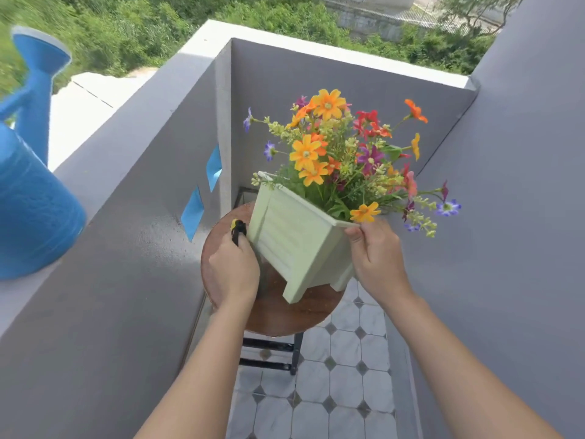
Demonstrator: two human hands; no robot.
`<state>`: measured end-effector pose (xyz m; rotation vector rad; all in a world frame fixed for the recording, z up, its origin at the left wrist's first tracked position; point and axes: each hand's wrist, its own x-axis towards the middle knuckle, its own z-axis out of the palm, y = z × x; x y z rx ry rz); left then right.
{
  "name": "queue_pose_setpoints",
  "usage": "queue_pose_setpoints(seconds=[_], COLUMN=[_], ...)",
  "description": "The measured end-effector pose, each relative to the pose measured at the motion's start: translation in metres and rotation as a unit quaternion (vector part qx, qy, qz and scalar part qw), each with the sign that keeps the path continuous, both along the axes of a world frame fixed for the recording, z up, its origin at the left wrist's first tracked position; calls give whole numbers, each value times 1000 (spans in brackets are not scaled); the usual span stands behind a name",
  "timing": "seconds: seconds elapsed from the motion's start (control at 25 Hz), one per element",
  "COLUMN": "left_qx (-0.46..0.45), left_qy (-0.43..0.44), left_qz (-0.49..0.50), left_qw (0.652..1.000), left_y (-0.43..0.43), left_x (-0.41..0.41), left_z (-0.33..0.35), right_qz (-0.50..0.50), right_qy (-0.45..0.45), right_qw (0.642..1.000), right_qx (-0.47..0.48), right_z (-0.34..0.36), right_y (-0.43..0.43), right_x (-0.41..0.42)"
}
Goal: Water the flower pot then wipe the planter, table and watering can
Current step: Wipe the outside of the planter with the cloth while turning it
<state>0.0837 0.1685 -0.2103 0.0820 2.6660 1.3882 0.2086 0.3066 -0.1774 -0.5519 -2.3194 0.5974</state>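
A pale green square planter [294, 239] full of orange, red and purple flowers [345, 153] is tilted away from me on a small round wooden table [285, 315]. My right hand [376, 261] grips the planter's near right rim corner. My left hand [234, 267] is closed on a small yellow and black thing [238, 229], pressed against the planter's left side; I cannot tell what it is. A blue watering can [31, 198] stands on the grey parapet ledge at far left, spout up.
Grey balcony walls [133, 248] close in on the left, back and right. Two blue diamond openings [193, 213] pierce the left wall. The table's black metal frame [269, 353] stands on a white tiled floor [342, 375]. Greenery lies beyond the parapet.
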Motion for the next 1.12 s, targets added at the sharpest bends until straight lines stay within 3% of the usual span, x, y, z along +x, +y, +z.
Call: queue_pose_setpoints(seconds=[0.24,0.4,0.52,0.68,0.8,1.12], left_qx=[94,51,75,34,-1,70], left_qy=[68,65,158,277,270,288], left_qz=[-33,-52,-89,-94,-110,-130], left_qw=[993,995,980,956,957,946], left_y=[26,8,-1,21,0,13], left_x=[-5,66,103,87,101,89], left_z=[61,51,39,35,10,30], right_qz=[11,-6,2,3,0,0], right_qy=[-21,-21,-12,-33,-27,-45], right_qw=[1000,1000,1000,999,999,999], right_qx=[18,13,25,26,23,21], right_z=[2,8,10,10,14,14], right_y=[-3,-3,-2,-4,-6,-5], right_x=[1,-8,-11,-10,-8,-6])
